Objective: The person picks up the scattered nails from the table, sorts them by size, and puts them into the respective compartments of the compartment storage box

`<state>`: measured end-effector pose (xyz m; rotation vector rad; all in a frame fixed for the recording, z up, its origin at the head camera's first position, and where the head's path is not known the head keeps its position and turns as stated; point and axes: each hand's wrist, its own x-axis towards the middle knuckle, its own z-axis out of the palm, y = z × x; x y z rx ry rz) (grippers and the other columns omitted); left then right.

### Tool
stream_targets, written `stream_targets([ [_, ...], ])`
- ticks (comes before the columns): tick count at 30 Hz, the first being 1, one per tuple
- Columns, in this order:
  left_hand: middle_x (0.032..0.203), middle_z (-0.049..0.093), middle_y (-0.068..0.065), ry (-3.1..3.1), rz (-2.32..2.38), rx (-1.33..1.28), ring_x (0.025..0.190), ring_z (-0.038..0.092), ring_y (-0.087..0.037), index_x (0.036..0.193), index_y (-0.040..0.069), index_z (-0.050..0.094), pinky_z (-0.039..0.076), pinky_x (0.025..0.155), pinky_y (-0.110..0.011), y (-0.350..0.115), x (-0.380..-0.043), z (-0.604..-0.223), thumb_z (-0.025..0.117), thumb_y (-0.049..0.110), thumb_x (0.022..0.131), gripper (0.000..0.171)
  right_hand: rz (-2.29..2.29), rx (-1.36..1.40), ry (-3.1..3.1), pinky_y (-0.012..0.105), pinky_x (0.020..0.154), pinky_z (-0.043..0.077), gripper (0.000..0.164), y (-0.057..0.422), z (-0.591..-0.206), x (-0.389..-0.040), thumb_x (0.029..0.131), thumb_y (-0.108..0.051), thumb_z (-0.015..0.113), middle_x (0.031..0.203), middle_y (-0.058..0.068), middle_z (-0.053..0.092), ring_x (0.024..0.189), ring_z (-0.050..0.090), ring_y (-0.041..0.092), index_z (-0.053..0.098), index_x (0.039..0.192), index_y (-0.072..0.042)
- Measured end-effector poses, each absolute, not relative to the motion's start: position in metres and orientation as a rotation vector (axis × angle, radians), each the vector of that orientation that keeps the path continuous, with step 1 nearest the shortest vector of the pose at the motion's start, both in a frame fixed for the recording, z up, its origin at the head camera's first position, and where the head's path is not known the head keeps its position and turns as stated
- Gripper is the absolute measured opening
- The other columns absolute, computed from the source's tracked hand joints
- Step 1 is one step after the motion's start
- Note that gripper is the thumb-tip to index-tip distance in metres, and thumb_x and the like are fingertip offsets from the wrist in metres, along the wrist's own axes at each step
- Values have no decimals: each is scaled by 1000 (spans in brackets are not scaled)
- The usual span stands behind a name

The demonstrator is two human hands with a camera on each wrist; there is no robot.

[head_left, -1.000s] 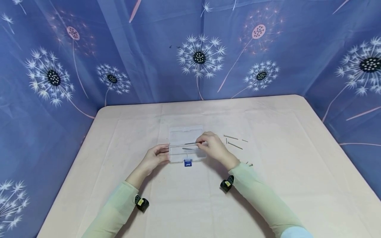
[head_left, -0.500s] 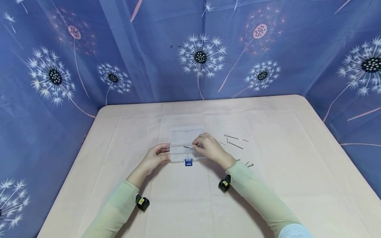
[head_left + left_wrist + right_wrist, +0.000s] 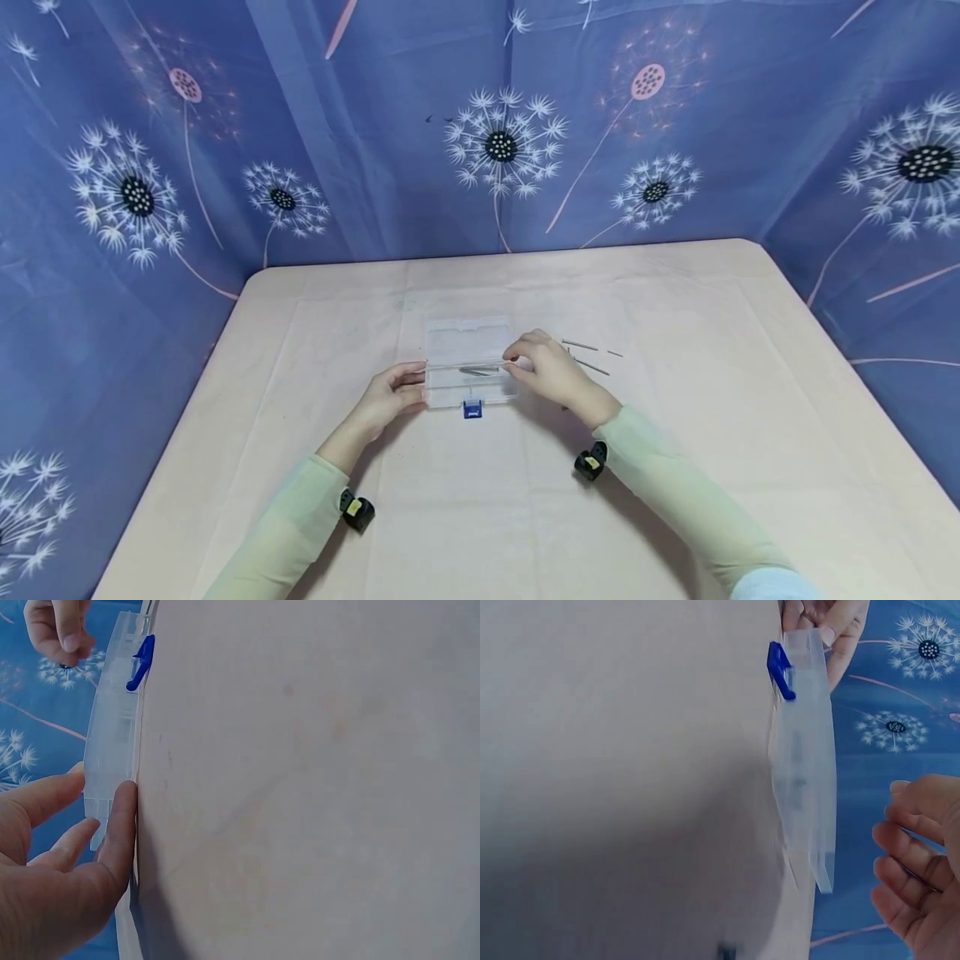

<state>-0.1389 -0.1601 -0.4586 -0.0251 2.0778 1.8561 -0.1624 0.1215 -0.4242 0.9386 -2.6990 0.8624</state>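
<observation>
A clear plastic box [image 3: 467,327] with a blue latch [image 3: 472,409] lies with its lid raised in the middle of the table. My left hand [image 3: 385,400] grips its left end, thumb and fingers on either side, as the left wrist view also shows. Several thin nails [image 3: 478,372] lie together in one compartment of the box. At the box's right side my right hand [image 3: 551,371] hovers; in the right wrist view its fingers [image 3: 900,889] are loosely bent, apart from the box, with nothing seen between them.
On the pale table cover [image 3: 637,500], right of the box, lie several loose nails [image 3: 592,367], partly hidden behind the right hand. A short thin pin [image 3: 614,354] is beyond them. A blue dandelion-print cloth [image 3: 405,183] hangs behind the table.
My right hand lowered a nail into the box compartment, let go of it and drew back to the right. The left hand stayed on the box.
</observation>
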Motion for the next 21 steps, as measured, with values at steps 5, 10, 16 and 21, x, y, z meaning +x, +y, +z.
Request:
stream_targets([
  [5, 132, 45, -33, 2084, 1854, -19, 98, 59, -15, 139, -9, 38, 58, 84, -26, -161, -138, -458, 55, -9, 88, 53, 848, 895, -2709, 42, 91, 52, 17, 137, -422, -161, 85, -13, 69, 98, 10, 68, 99, 59, 28, 70, 98, -1],
  [10, 132, 45, -33, 2090, 1848, -18, 100, 59, -17, 138, -10, 38, 57, 86, -28, -161, -138, -458, 54, -9, 88, 53, 824, 838, -2749, 42, 89, 53, 19, 154, -423, -159, 84, -12, 70, 98, 11, 67, 99, 59, 28, 69, 99, -1],
  [16, 132, 44, -33, 2096, 1834, -20, 104, 58, -20, 139, -9, 38, 57, 89, -31, -161, -138, -459, 55, -8, 89, 53, 814, 794, -2792, 42, 86, 55, 19, 176, -428, -158, 84, -10, 69, 98, 11, 67, 97, 60, 28, 69, 101, 0],
  [21, 132, 44, -33, 2099, 1832, -7, 104, 59, -20, 139, -9, 38, 57, 89, -32, -160, -138, -459, 55, -7, 89, 53, 808, 737, -2808, 46, 89, 53, 20, 196, -431, -156, 83, -6, 68, 100, 13, 68, 98, 61, 31, 69, 101, 1],
])
